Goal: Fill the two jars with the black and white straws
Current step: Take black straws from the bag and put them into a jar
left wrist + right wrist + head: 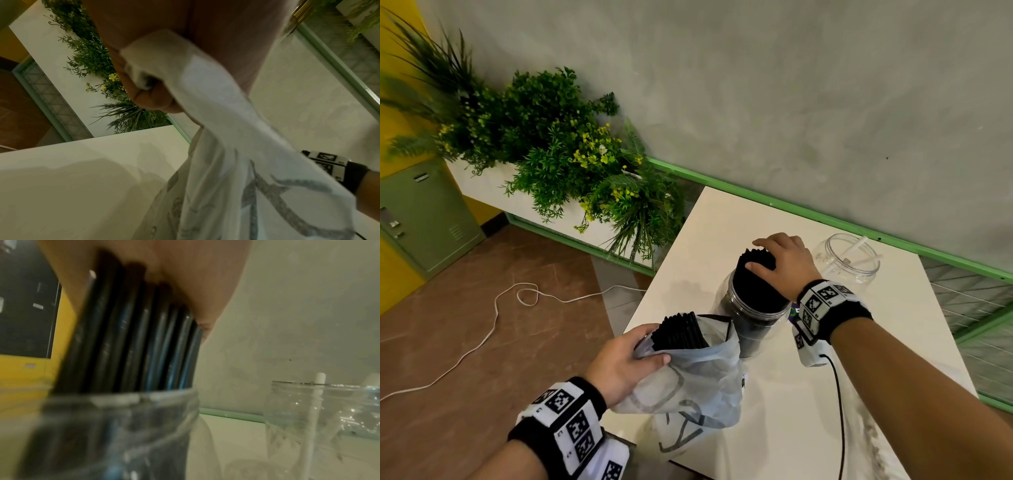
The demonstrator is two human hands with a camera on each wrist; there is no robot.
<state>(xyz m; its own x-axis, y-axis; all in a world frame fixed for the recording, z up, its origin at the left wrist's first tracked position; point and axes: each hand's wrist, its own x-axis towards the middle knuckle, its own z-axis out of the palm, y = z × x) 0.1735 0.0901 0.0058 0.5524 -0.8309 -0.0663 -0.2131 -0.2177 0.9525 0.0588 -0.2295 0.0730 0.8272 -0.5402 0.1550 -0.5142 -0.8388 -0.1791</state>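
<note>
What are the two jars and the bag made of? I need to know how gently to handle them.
Jars: clear, glossy, likely plastic, with ribbed threaded necks, though glass can't be excluded. Bag: thin, translucent, whitish plastic film, crumpled and printed.

Soft even daylight; both wrist views dim, perhaps motion-blurred

Surface and material findings

Both jars (pixel 758 310) (pixel 847 255) were clear glossy plastic; black straws (pixel 131 337) smooth, slightly shiny; bag (pixel 698 380) thin translucent film (printed); table (pixel 876 394) smooth, matt white.
</note>
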